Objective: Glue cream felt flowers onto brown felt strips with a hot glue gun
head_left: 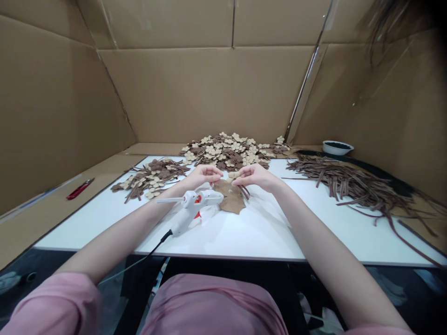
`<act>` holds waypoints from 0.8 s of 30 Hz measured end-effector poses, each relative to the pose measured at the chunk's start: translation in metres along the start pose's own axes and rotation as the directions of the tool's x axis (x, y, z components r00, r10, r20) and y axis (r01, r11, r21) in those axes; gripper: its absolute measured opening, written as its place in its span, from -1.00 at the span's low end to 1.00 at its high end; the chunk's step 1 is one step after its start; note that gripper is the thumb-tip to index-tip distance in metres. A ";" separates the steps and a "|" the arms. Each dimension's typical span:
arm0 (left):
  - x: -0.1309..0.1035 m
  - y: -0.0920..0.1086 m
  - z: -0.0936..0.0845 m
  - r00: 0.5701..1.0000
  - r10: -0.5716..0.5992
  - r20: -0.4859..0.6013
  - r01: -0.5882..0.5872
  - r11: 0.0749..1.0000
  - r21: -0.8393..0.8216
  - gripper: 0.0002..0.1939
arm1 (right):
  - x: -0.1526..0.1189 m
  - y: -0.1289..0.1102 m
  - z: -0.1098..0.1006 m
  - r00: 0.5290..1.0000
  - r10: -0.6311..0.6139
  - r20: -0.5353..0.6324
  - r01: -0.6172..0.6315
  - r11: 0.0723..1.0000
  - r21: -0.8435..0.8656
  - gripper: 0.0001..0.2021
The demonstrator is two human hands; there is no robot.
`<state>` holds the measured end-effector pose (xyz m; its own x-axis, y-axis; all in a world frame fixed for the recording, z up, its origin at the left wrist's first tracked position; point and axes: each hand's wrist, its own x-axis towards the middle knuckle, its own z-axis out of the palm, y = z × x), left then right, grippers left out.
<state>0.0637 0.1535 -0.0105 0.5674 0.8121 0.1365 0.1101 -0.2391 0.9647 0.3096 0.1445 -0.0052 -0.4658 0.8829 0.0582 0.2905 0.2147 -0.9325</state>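
Observation:
My right hand (256, 177) pinches a beige flower cutout (233, 176), and thin brown strips (245, 190) hang below its fingers. Just left of the flower is my left hand (206, 175), thumb and fingers pressed together; whatever may be between them is too small to make out. Beneath both hands lies a brown, leaf-shaped piece (230, 200) with a glossy spot near its top. A white glue gun (192, 209) with an orange trigger stands by my left forearm, its nose close to the leaf-shaped piece.
Behind my hands rises a heap of beige and brown flower cutouts (223, 151). Flowers with strips (153, 179) are piled at left, loose brown strips (349, 181) at right. A red cutter (80, 189) lies far left, a white bowl (337, 148) far right. Cardboard walls (209, 93) surround the white board (268, 242).

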 end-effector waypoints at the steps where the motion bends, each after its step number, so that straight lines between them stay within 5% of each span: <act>1: 0.001 -0.001 0.000 1.000 0.013 0.002 -0.013 1.000 0.010 -0.66 | 0.000 0.000 0.000 1.000 0.001 0.002 -0.001 1.000 0.005 -0.62; 7: 0.004 -0.005 0.001 0.998 0.037 0.041 -0.036 0.999 -0.026 -0.64 | 0.000 -0.003 0.002 0.999 0.032 -0.009 -0.031 0.999 0.038 -0.63; 12: 0.002 -0.004 0.004 0.998 0.021 0.067 -0.028 0.994 0.105 -0.62 | 0.000 -0.003 0.002 0.999 0.049 -0.009 -0.048 0.996 0.072 -0.62; 24: 0.008 -0.019 0.007 0.996 0.087 -0.015 -0.084 0.984 0.157 -0.62 | -0.002 -0.008 0.003 0.998 0.067 -0.008 -0.066 0.992 0.103 -0.65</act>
<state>0.0718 0.1605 -0.0292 0.5629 0.7958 0.2233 0.1887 -0.3868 0.9027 0.3056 0.1392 0.0008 -0.4389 0.8986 -0.0021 0.2333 0.1117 -0.9660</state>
